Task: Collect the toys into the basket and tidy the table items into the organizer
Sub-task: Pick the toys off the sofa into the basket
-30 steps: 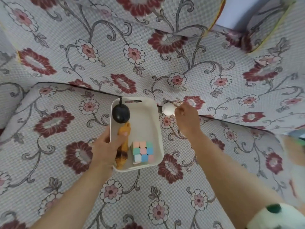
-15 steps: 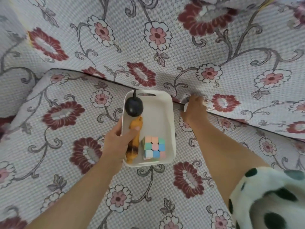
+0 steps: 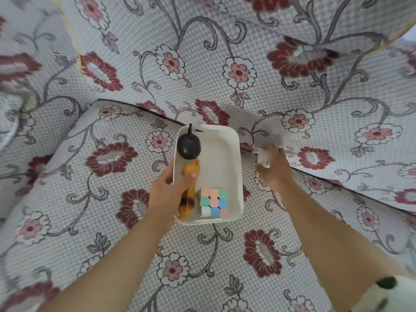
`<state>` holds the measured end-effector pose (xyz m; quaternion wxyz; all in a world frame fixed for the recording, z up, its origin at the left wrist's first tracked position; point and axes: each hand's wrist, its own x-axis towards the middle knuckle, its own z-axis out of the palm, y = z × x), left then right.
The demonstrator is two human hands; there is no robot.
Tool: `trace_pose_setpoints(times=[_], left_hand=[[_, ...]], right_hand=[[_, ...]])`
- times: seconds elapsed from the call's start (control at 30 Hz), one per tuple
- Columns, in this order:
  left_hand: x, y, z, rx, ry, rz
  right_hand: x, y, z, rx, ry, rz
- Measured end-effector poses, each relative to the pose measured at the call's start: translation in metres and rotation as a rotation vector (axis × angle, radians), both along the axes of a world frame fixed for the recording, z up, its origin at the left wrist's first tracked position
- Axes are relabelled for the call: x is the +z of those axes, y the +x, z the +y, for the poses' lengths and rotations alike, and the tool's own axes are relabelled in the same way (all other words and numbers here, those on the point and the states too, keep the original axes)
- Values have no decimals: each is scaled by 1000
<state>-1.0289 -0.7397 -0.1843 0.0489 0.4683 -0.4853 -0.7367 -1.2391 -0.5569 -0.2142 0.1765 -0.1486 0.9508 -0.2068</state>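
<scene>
A person's two bare arms reach forward over a sofa (image 3: 90,199) covered in grey cloth printed with red and pink flowers. One white basket (image 3: 236,154) sits on the seat cushion, its far end close to the cushion's back edge.

The left hand (image 3: 167,192) holds the basket by its left rim: the thumb hooks over the wall into the inside, and the fingers are clamped on the outside. The right hand (image 3: 273,170) is just right of the basket's far right corner, at the crease where the seat meets the backrest. Its fingers appear curled round a small white toy (image 3: 262,157) with the thumb underneath, though motion blur makes the toy's shape hard to read.

Counted: three toys lie in the basket. There is one round black toy with a stem (image 3: 188,146) in the far left corner, one orange animal figure (image 3: 186,206) along the left wall and partly under the left thumb, and one pastel puzzle cube (image 3: 213,202) in the near right corner. The white toy makes a fourth, outside the basket. A spotted sleeve (image 3: 387,289) shows at the lower right. No organizer is in view.

The step in hand looks like fetching the white toy from the crease. To do it well, the grip should be firm before lifting so the toy does not slip deeper into the gap. The left hand should keep the basket steady, and the toy should go down in the open far right part of the basket — clear of the cube.
</scene>
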Motion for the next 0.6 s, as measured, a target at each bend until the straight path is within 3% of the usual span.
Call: trace_pose_setpoints(times=[0.1, 0.2, 0.3, 0.43, 0.6], left_hand=[[12, 4, -9, -3, -10, 5], [24, 15, -20, 25, -17, 26], [38, 33, -33, 77, -12, 58], [50, 62, -49, 118, 2, 90], [63, 104, -68, 183, -39, 100]], right_hand=[[35, 8, -23, -208, -306, -137], [79, 14, -48, -556, -800, -577], [125, 28, -65, -507, -1177, -934], [171, 64, -96, -122, -1059, -967], [200, 124, -147, 348, -479, -426]])
